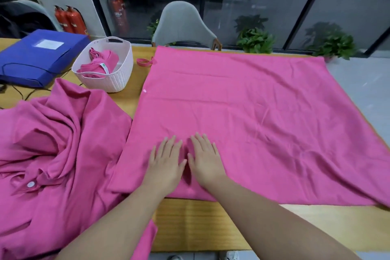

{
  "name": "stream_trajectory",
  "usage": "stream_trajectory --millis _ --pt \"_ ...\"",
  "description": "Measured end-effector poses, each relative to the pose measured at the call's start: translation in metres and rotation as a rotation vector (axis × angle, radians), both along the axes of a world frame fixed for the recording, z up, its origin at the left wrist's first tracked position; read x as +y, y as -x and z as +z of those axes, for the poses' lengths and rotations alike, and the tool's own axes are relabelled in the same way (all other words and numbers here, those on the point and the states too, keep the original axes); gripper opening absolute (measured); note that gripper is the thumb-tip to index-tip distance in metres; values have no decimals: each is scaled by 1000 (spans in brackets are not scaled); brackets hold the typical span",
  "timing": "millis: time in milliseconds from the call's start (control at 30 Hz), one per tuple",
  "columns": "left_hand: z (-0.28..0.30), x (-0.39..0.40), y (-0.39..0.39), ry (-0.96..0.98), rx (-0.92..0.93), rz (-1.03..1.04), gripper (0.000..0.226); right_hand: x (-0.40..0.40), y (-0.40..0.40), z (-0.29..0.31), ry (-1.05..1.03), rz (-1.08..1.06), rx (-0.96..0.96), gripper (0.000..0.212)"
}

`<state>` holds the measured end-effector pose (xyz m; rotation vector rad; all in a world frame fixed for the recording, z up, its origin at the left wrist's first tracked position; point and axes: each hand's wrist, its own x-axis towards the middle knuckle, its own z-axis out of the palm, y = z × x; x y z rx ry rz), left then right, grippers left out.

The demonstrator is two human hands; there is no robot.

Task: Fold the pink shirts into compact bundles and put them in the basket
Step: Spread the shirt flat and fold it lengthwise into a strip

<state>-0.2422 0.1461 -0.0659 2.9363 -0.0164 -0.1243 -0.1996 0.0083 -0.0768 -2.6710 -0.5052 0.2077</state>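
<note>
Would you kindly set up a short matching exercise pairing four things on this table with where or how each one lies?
Things:
1. spread pink shirt
2. crumpled pink shirts
3. folded bundles
4. blue folder

States:
A. inside the white basket
B. flat at the table's far left corner
C. heaped at the near left
D. laid flat under both the left hand and the right hand

Pairs: 1-D, 2-C, 3-A, 4-B
</note>
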Motion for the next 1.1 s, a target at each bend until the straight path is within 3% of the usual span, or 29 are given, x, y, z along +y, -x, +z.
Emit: stream_trajectory --millis 100,233,333,533,700,800,900,1000,1100 --pt "-19 0 4 -95 78 -10 75 -36 -3 -5 94 -60 44 55" --pt "-36 19 17 -116 29 -44 71 -104 2 -11 192 -145 11 81" --pt "-30 16 16 -106 69 -64 70 -159 10 -10 237 -268 27 83" --pt "-20 -1 11 -89 4 70 67 -222 26 -6 250 -394 79 52" --pt "-4 -80 -24 -41 -136 236 33 -240 20 0 100 -439 -2 44" --pt "-8 -150 -34 -19 -68 25 54 -258 13 5 -47 -472 -78 34" --pt "-11 -224 -25 44 -7 -239 63 -292 17 9 -67 -481 -179 35" --pt "-14 -281 -23 67 80 -277 88 -344 18 11 -31 -560 -274 23" --pt "-20 -319 -27 38 56 -241 66 -403 18 10 -57 -734 -239 18"
